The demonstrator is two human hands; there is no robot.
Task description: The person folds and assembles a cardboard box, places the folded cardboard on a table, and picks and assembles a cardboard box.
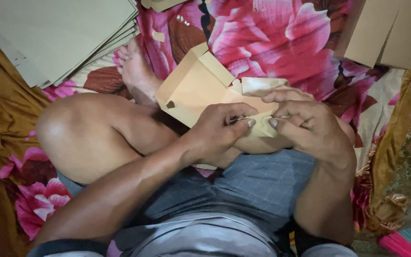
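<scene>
View from above of a person sitting cross-legged on a bed w/ a pink-and-red floral sheet [281,33], bare knees and grey checked shorts [248,185] in the lower half. Both hands meet at centre over the lap, working a half-folded tan card box blank [198,85]. Left hand [220,131] comes in from lower left, grip clenched on the blank's near edge, thumb and forefinger pinching a small tab; fingertips [250,123] press on the card. Right hand [305,121] comes from lower right, grip also closed on the same blank, fingers curled over a pale flap w/ a curved notch, thumb tip just beside the left thumb, nearly touching. The blank rests tilted against the raised left knee [79,128], its far end pointing up-left, side walls folded upright, one small dark cut-out near its left corner. A bare foot [136,71] lies just beyond the blank, touching the sheet. Top left: a fanned stack of flat grey-green card sheets [58,33], well apart from the hands. Top right: more tan card pieces [386,31], leaning or stacked, can't tell which. Mustard-brown cloth [5,109] bunched along the left edge, similar fabric w/ fringe on the right. Bottom right corner: pink and teal bristles [407,240], prob. a broom, partly cut off.
</scene>
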